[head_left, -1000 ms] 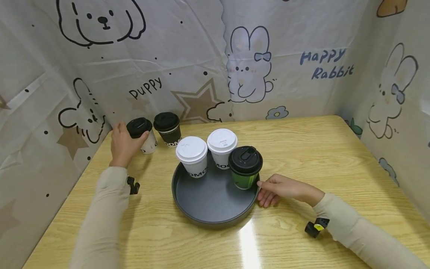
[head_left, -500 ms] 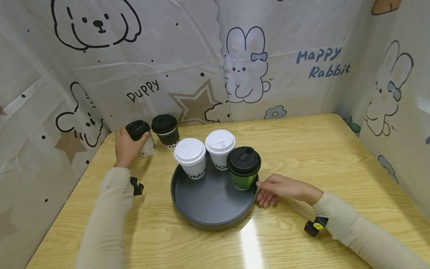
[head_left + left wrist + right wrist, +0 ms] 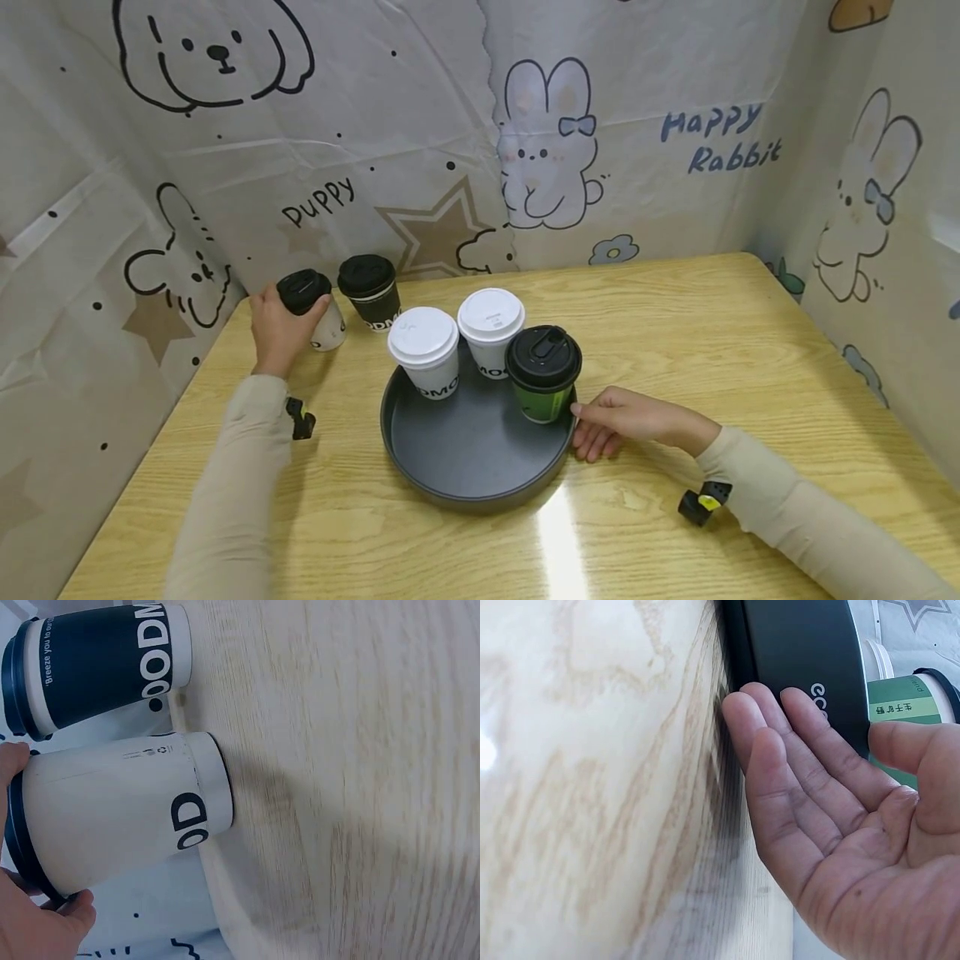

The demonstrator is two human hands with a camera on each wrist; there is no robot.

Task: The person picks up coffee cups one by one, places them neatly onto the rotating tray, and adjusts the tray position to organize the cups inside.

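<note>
Two hands share the work: the left hand (image 3: 279, 329) grips the black-lidded white cup (image 3: 315, 310) at the table's (image 3: 675, 333) back-left corner, while the right hand's (image 3: 615, 421) relaxed fingers (image 3: 810, 750) steady the round tray (image 3: 465, 475); lifting upright avoids the neighbouring black cup (image 3: 371, 292)

Five lidded paper cups stand in view: two white ones with white lids (image 3: 424, 351) (image 3: 491, 331), one green with a black lid (image 3: 543, 372), one black with a black lid (image 3: 368, 291), and one white with a black lid (image 3: 311, 309). There is one round dark tray (image 3: 465, 467), one worktop (image 3: 675, 350) and two hands (image 3: 276, 332) (image 3: 618, 421).
</note>
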